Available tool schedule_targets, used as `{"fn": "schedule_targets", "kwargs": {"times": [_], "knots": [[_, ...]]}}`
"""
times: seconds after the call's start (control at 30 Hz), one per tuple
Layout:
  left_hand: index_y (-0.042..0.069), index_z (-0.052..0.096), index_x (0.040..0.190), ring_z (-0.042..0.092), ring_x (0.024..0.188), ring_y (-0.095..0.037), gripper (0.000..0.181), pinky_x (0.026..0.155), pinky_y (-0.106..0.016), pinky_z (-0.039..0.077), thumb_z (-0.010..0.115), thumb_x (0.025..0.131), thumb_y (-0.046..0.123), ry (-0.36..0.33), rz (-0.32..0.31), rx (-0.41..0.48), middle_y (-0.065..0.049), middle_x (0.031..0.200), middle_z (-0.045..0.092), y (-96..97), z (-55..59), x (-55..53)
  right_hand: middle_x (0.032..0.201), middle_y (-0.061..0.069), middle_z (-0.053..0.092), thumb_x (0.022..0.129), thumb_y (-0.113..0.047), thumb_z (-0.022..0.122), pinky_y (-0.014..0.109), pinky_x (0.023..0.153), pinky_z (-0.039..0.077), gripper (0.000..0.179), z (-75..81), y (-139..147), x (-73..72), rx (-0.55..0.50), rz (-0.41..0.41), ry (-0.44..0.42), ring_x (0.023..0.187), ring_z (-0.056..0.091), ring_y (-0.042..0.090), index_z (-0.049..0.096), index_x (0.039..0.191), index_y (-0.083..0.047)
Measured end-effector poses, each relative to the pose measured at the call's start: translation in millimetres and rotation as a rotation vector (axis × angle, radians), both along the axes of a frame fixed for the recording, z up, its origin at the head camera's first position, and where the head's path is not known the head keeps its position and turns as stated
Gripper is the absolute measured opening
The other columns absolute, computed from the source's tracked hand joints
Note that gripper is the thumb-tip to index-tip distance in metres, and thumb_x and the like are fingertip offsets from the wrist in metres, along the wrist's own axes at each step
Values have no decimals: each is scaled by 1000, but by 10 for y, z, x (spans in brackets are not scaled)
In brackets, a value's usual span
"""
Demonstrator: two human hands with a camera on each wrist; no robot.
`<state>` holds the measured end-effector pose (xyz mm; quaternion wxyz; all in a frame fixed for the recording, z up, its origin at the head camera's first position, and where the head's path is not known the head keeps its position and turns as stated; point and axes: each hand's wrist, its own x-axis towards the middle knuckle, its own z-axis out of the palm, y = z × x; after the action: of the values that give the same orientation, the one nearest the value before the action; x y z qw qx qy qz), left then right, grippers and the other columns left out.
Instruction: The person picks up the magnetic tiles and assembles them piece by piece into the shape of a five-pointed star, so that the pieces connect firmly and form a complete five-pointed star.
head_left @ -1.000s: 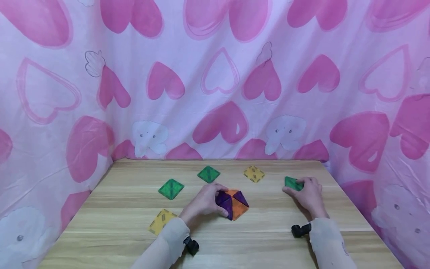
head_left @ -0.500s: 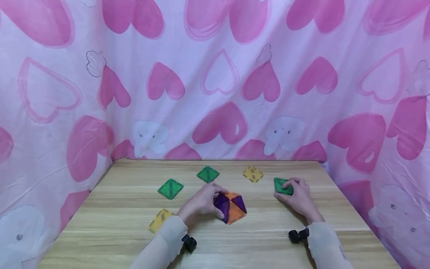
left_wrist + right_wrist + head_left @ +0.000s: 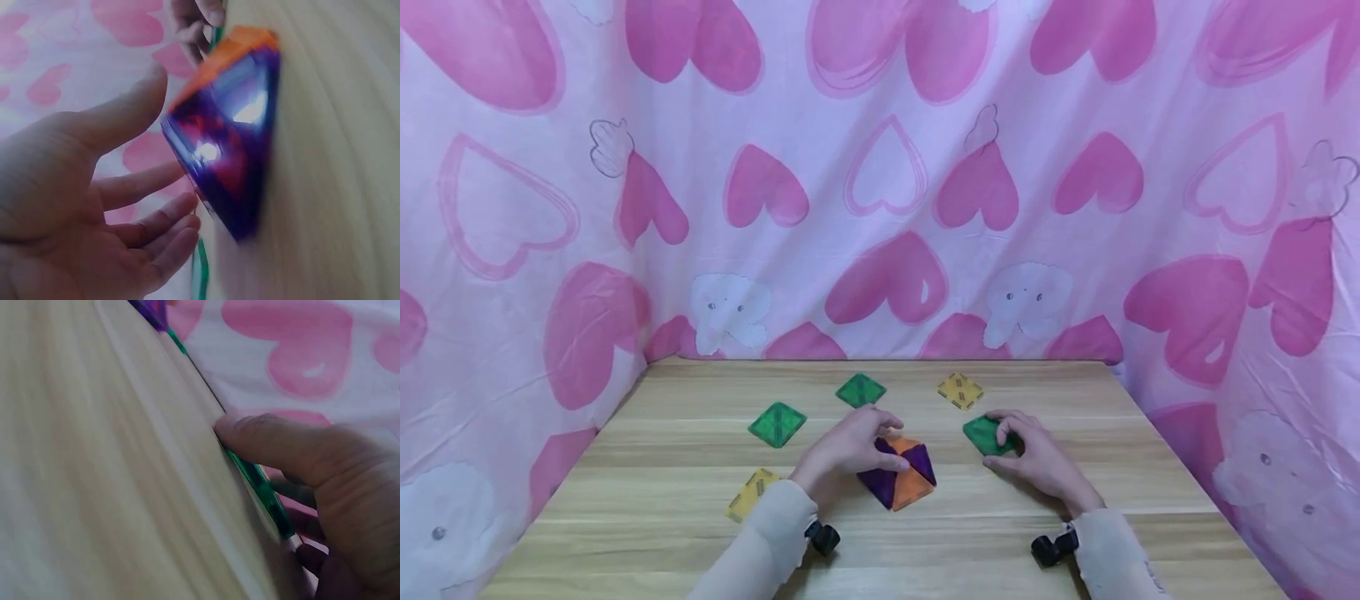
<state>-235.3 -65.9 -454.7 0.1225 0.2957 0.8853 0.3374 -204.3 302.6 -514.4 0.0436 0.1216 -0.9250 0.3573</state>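
A low peaked shape of purple and orange triangular magnetic tiles [image 3: 913, 490] stands on the table. My left hand [image 3: 842, 447] is at its left side, thumb and fingers spread apart. In the left wrist view, that thumb stands clear of the purple face [image 3: 219, 137], and the fingertips are right at its edge. Farther right, my right hand [image 3: 1041, 461] pinches a green magnetic tile [image 3: 981, 434] low over the table, between thumb and fingers. The right wrist view shows this green tile [image 3: 261, 490] edge-on, with the fingers partly hidden behind it.
Two green diamond-shaped tile pieces [image 3: 777, 425] and a yellow one [image 3: 960, 391] lie towards the back of the wooden table [image 3: 955, 550]. Another yellow piece [image 3: 748, 494] is partly covered by my left sleeve. A pink heart-patterned cloth [image 3: 880, 275] hangs behind and beside the table.
My right hand has brought the green tile leftward, nearer the purple and orange shape. That shape has shifted slightly left and towards me, and my left hand's grip on it has loosened.
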Motion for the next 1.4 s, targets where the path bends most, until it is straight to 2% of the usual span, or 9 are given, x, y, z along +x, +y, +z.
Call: {"fn": "schedule_targets", "kwargs": {"times": [0.1,0.2,0.33,0.4,0.53,0.73,1.03,1.2,1.4], "knots": [[4,72,144,65,136,-34,61,114,-53,54,91,96,37,42,10,42,-14,142,71,158,20,-17,163,5,56,86,-26,97,62,115,44,37,15,-53,9,-38,66,-16,146,52,38,64,103,-24],[1,75,139,67,129,-33,54,109,-49,57,92,96,29,83,23,60,-16,136,74,344,26,-43,165,8,52,85,-26,98,63,119,44,46,26,-89,17,-66,108,-30,146,54,38,68,120,-22],[-2,78,132,72,119,-30,49,102,-41,61,93,94,25,102,45,49,-16,127,78,570,-24,-69,159,9,50,84,-35,100,61,119,46,76,38,-124,30,-52,59,-64,140,58,35,64,148,-16],[-3,80,129,73,116,-28,47,100,-39,61,94,93,24,118,58,38,-16,123,79,659,-67,-82,153,12,50,84,-41,100,59,115,50,86,46,-137,32,-13,21,-68,133,59,32,61,155,-12],[-1,82,123,70,114,-28,43,101,-39,59,95,90,25,127,103,16,-11,119,80,761,-160,-94,143,13,52,82,-46,101,51,107,52,87,48,-175,36,42,-26,-70,121,56,26,65,152,-10],[3,84,121,68,115,-25,45,101,-39,60,100,84,23,74,136,51,-6,118,79,774,-246,-100,139,8,55,83,-46,99,50,108,50,81,51,-213,38,59,7,-73,124,51,25,67,150,-15],[6,86,103,68,87,-10,29,81,-26,59,102,79,11,29,130,140,0,94,79,791,-314,-131,136,1,59,79,-47,101,50,113,46,81,38,-281,46,36,46,-79,126,49,22,66,144,-15],[8,84,100,64,83,-5,27,81,-25,59,101,79,9,14,131,136,2,91,77,807,-322,-138,137,1,62,77,-41,104,50,115,47,83,22,-285,49,-11,56,-90,127,54,22,61,143,-15],[9,78,101,64,81,-6,29,81,-26,59,100,83,9,12,130,110,1,91,75,823,-288,-142,136,1,67,78,-34,103,48,116,48,88,38,-279,28,-118,86,-145,128,62,22,53,151,-26]]}}
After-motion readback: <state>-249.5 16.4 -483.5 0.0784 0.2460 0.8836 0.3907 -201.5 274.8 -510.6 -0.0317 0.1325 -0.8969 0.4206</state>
